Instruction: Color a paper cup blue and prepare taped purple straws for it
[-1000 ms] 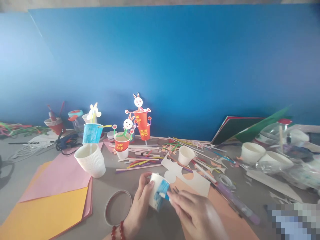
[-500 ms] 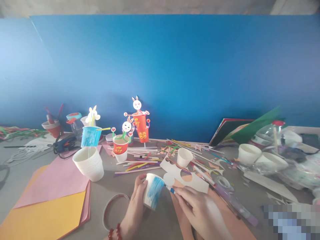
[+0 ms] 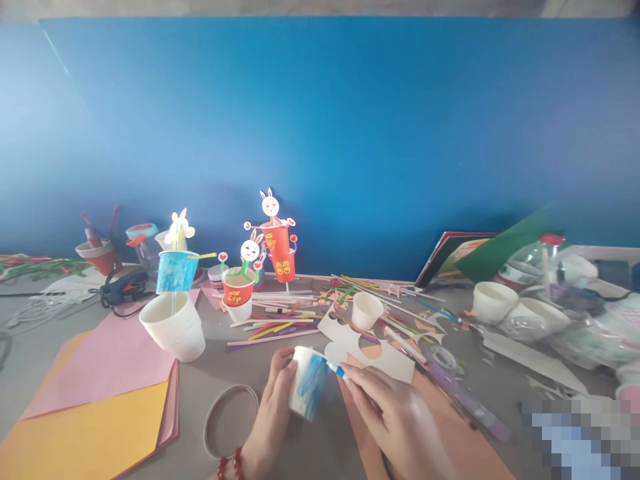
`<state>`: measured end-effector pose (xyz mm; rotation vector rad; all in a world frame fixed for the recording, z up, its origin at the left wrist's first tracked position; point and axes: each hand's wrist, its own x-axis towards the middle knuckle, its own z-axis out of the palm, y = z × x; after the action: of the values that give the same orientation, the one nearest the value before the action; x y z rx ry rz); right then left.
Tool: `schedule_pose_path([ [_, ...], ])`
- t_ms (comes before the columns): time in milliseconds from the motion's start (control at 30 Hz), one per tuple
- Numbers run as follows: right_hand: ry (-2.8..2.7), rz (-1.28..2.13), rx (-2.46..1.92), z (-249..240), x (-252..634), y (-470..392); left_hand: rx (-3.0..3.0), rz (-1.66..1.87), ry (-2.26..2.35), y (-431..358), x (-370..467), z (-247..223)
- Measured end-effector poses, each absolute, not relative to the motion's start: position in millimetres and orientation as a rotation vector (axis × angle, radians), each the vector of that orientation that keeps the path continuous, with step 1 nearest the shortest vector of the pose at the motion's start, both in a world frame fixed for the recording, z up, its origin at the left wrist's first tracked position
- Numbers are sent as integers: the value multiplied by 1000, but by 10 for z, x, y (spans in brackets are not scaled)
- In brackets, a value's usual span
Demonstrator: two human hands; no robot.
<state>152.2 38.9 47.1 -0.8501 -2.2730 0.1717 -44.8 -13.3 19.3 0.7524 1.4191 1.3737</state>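
Note:
A white paper cup, partly coloured with blue strokes, is gripped at its left side by my left hand. It tilts slightly, and its coloured side faces right. My right hand is closed round a blue marker, whose tip meets the cup near the upper right of the blue patch. Below my left wrist's outer side, a roll of tape lies on the table. White card with round cut-outs sits just beyond my right hand, over orange paper.
At the left stand stacked white cups beneath a blue-painted cup, beside pink and yellow paper. Rabbit figures on red cups stand behind scattered sticks. A single white cup, more cups and plastic bags are rightward.
Blue colouring has spread a little toward the cup's upper right edge, and the marker tip has shifted slightly. The whole view has moved a bit; both hands keep their hold.

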Motion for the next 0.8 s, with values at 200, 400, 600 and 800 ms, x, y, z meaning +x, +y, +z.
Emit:
schedule_pose_path([
  [200,-2321,218,-962,431,1560,437,591,1505,1212,-89,-460,101],
  [400,-2217,226,-846,520,1539,367,616,1479,1233,-84,-453,89],
  [600,-2250,284,-777,514,1500,343,809,1402,1460,-142,-440,210],
  [800,-2256,253,-800,508,1500,368,811,1376,1458,-145,-431,261],
])
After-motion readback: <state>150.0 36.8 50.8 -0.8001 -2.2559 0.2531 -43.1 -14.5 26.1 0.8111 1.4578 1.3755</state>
